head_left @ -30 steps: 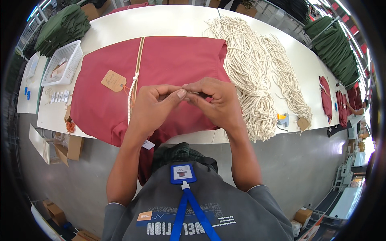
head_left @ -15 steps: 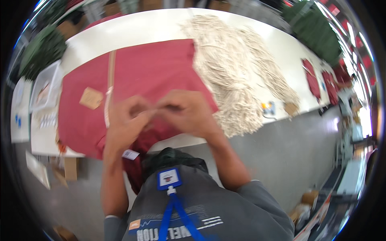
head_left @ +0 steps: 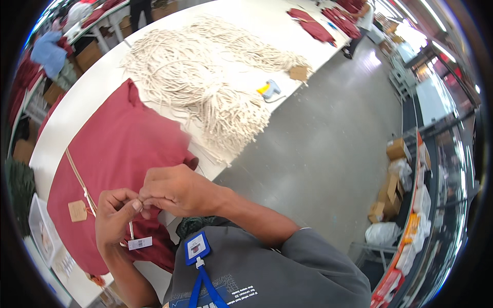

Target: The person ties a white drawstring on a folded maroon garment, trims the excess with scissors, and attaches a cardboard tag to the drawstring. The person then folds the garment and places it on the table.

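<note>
A dark red garment (head_left: 123, 136) lies spread on the white table. A cream cord (head_left: 77, 172) runs over it, with a tan paper tag (head_left: 77, 211) beside it. My left hand (head_left: 115, 215) and my right hand (head_left: 179, 192) meet above the garment's near edge, thumbs and fingers pinched together. What sits between the fingertips is too small to make out. Below my left hand's fingers a short length of cream cord shows. Next to it hangs a white printed label (head_left: 140, 243).
A large heap of cream cords (head_left: 205, 77) covers the middle of the table (head_left: 246, 13). A grey and yellow glue gun (head_left: 269, 89) and a piece of cardboard (head_left: 298, 73) lie near its edge. Folded red garments (head_left: 311, 25) lie farther off, by another person. Left stands a clear plastic bin (head_left: 42, 231).
The view has swung to the right, so the table appears turned. My hands stay close together and are now pinched fingertip to fingertip, nearer my body.
</note>
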The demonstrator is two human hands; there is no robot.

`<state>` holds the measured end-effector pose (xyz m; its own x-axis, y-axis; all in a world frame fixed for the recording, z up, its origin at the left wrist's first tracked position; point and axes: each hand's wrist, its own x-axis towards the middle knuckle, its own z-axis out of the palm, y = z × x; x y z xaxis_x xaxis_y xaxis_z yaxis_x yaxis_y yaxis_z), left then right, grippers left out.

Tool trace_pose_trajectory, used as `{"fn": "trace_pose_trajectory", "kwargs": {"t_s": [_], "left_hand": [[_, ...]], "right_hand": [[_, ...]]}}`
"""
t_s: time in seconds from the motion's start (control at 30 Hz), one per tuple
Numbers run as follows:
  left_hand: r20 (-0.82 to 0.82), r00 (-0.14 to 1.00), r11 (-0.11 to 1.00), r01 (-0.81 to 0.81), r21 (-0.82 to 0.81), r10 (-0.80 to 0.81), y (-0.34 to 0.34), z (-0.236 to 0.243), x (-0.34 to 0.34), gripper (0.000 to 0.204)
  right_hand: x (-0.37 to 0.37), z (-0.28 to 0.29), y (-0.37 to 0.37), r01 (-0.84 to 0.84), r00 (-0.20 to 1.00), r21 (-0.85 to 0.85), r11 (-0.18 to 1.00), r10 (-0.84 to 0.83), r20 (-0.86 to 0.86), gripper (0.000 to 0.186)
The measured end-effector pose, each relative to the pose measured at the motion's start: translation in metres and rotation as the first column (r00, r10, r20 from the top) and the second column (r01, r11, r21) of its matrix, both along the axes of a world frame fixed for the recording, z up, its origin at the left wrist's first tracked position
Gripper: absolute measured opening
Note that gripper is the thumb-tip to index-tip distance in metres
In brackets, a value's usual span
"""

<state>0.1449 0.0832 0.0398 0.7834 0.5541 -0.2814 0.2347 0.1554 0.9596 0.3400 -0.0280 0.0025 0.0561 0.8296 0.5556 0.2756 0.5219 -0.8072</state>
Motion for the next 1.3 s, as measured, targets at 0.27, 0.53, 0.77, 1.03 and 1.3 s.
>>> {"fn": "trace_pose_trajectory", "kwargs": {"t_s": [0.27, 0.53, 0.77, 1.03, 1.3], "left_hand": [[0.077, 0.971, 0.933, 0.237, -0.27, -0.225, -0.012, -0.025, -0.022, 0.016], [-0.018, 0.925, 0.923, 0.376, -0.086, -0.379, -0.057, -0.055, -0.058, 0.011], [0.038, 0.985, 0.935, 0.144, 0.325, -0.166, -0.103, -0.059, -0.087, 0.007], [0.215, 0.974, 0.975, -0.118, 0.188, 0.076, -0.109, -0.062, -0.136, 0.009], [0.443, 0.662, 0.79, -0.569, -0.228, 0.605, -0.1, -0.114, -0.188, 0.015]], "right_hand": [[-0.05, -0.017, -0.053, 0.218, 0.976, 0.057, 0.974, -0.217, -0.019, 0.004], [-0.104, -0.044, -0.119, 0.25, 0.952, -0.251, 0.935, -0.284, -0.112, 0.022], [-0.125, -0.049, -0.135, 0.206, 0.942, -0.422, 0.883, -0.296, -0.159, 0.021], [-0.141, -0.035, -0.096, 0.163, 0.985, -0.353, 0.921, -0.173, 0.002, 0.012], [-0.221, 0.013, 0.029, -0.208, 0.918, -0.219, 0.953, 0.267, 0.293, 0.013]]}}
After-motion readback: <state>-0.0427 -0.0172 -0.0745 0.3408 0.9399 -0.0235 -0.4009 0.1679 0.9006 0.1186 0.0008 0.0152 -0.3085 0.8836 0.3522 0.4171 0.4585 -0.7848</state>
